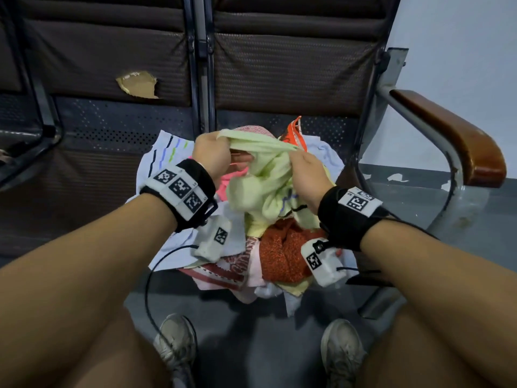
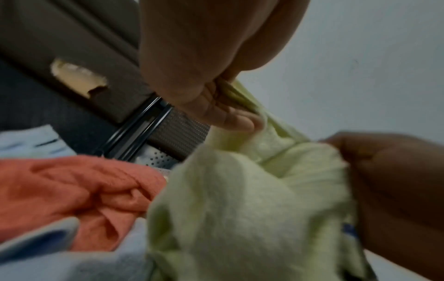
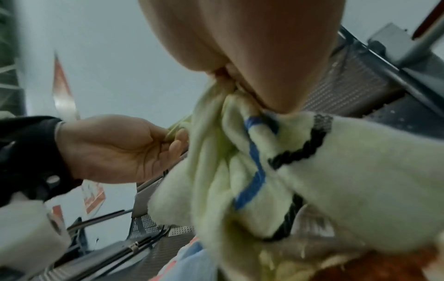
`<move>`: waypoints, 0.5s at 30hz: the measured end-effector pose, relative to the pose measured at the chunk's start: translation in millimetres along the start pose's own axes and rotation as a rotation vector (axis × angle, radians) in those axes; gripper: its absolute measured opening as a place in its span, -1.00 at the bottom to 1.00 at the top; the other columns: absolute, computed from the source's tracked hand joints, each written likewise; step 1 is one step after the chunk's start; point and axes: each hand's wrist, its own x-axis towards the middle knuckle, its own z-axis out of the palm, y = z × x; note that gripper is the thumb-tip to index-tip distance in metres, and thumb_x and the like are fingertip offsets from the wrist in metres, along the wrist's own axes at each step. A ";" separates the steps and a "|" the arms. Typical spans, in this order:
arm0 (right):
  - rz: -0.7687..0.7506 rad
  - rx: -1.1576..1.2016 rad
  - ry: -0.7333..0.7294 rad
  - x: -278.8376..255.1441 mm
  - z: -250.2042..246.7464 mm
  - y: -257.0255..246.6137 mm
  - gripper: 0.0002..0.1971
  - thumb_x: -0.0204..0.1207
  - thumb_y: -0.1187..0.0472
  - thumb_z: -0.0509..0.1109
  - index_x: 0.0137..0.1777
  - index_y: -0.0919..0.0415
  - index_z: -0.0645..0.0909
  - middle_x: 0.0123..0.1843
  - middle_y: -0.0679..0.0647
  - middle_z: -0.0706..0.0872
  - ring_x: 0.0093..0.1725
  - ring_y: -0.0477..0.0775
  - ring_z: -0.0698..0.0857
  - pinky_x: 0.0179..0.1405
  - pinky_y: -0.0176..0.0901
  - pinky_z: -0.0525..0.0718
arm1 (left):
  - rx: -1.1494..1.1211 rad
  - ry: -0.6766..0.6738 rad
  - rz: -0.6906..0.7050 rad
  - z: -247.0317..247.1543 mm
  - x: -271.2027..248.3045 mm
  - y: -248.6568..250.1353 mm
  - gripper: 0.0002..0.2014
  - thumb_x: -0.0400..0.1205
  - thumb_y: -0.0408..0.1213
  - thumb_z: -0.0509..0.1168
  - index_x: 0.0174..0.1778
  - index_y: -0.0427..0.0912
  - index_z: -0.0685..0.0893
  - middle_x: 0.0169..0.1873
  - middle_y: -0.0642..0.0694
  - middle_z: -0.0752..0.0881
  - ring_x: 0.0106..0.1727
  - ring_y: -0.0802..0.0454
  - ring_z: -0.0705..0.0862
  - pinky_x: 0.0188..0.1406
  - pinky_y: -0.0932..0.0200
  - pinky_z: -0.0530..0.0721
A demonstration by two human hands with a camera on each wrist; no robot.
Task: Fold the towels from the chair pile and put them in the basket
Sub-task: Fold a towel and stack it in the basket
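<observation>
A pale green towel point(image 1: 265, 177) with a blue and a black stripe hangs bunched above the towel pile point(image 1: 274, 256) on the chair seat. My left hand point(image 1: 214, 152) pinches its upper edge on the left. My right hand point(image 1: 305, 175) grips a gathered fold of it on the right. The left wrist view shows my left hand point(image 2: 230, 106) pinching the green towel point(image 2: 240, 209). In the right wrist view my right hand point(image 3: 242, 81) clamps the striped green towel point(image 3: 348, 171) while the left hand point(image 3: 144, 142) holds its edge. No basket is in view.
The pile holds an orange-red knit towel point(image 1: 282, 253), a pink one point(image 1: 232, 177), a white striped one point(image 1: 165, 152) and several others. A wooden armrest point(image 1: 453, 135) stands at the right. The brown chair back point(image 1: 279, 65) rises behind. My shoes point(image 1: 179, 343) are on the grey floor.
</observation>
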 end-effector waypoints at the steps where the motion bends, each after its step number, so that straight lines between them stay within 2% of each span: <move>1: -0.011 0.044 -0.010 1.2 -2.3 -2.8 -0.55 0.62 -0.01 0.17 0.03 0.42 0.65 -0.05 0.21 0.78 0.00 0.24 0.73 0.12 0.16 0.67 | 0.034 -0.001 0.021 -1.6 1.6 -2.0 -0.66 0.79 -0.41 -0.05 0.01 -0.37 0.64 -0.25 -0.33 0.74 -0.44 -0.03 0.79 -0.47 0.12 0.78; 3: -0.118 0.008 -0.048 3.4 -8.3 -3.3 -0.67 0.56 -0.06 0.39 -0.01 0.24 0.72 -0.09 0.08 0.83 -0.04 0.15 0.78 0.06 0.10 0.71 | 0.009 0.031 0.060 -3.8 6.2 -0.8 -0.66 0.80 -0.44 -0.07 0.03 -0.39 0.63 -0.29 -0.29 0.72 -0.50 0.03 0.77 -0.54 0.19 0.73; 4: -0.190 -0.108 -0.055 4.9 -12.9 -0.1 -0.80 0.52 -0.01 0.48 -0.13 0.13 0.69 -0.20 -0.01 0.79 -0.13 0.08 0.76 -0.05 0.03 0.70 | -0.039 0.050 0.078 -5.4 8.7 1.4 -0.67 0.79 -0.46 -0.06 0.08 -0.40 0.64 -0.27 -0.27 0.74 -0.49 0.05 0.77 -0.50 0.21 0.73; 5: -0.256 -0.278 -0.049 6.1 -18.8 3.7 -0.81 0.48 0.04 0.51 -0.25 0.06 0.59 -0.31 -0.08 0.70 -0.22 0.04 0.70 -0.15 -0.02 0.63 | -0.088 0.067 0.094 -7.9 11.4 4.0 -0.67 0.78 -0.47 -0.04 0.12 -0.40 0.66 -0.26 -0.25 0.75 -0.44 0.05 0.79 -0.44 0.22 0.74; 7: -0.322 -0.641 -0.058 7.6 -29.5 13.9 -0.78 0.44 0.11 0.50 -0.29 0.02 0.48 -0.33 -0.08 0.60 -0.20 0.10 0.64 -0.20 -0.01 0.56 | -0.141 0.082 0.113 -13.2 14.4 7.8 -0.69 0.75 -0.50 0.03 0.19 -0.37 0.69 -0.24 -0.21 0.79 -0.35 0.03 0.79 -0.32 0.20 0.76; 10: -0.236 -0.908 -0.214 4.3 -37.1 26.0 -0.79 0.50 -0.02 0.44 -0.24 0.02 0.51 -0.26 -0.01 0.63 -0.13 0.18 0.66 -0.23 -0.08 0.49 | -0.133 0.093 0.135 -16.8 16.1 6.6 -0.69 0.74 -0.51 0.06 0.27 -0.31 0.66 -0.13 -0.28 0.82 -0.25 -0.05 0.77 -0.27 0.13 0.76; 13: -0.081 -0.909 -0.275 5.1 -39.2 32.6 -0.55 0.64 -0.17 0.30 -0.38 0.10 0.48 -0.33 0.08 0.61 -0.26 0.15 0.60 -0.32 -0.08 0.41 | -0.093 0.147 0.143 -18.8 23.4 1.3 -0.67 0.73 -0.50 0.06 0.28 -0.24 0.66 0.02 -0.34 0.79 -0.06 -0.18 0.77 -0.07 -0.05 0.78; 14: -0.074 -0.868 -0.256 6.0 -40.7 31.5 -0.51 0.66 -0.16 0.27 -0.43 0.11 0.46 -0.37 0.07 0.57 -0.30 0.12 0.56 -0.37 -0.06 0.37 | -0.063 0.173 0.139 -20.5 27.0 -0.5 -0.65 0.72 -0.50 0.05 0.27 -0.22 0.67 0.02 -0.31 0.78 -0.04 -0.19 0.76 -0.11 -0.02 0.78; 15: -0.086 -0.820 -0.226 6.9 -43.0 29.4 -0.50 0.68 -0.12 0.28 -0.46 0.12 0.43 -0.42 0.05 0.53 -0.34 0.10 0.52 -0.39 -0.05 0.33 | -0.021 0.201 0.126 -22.8 31.3 -2.8 -0.64 0.71 -0.49 0.03 0.26 -0.22 0.68 -0.04 -0.27 0.76 -0.09 -0.17 0.75 -0.25 0.07 0.78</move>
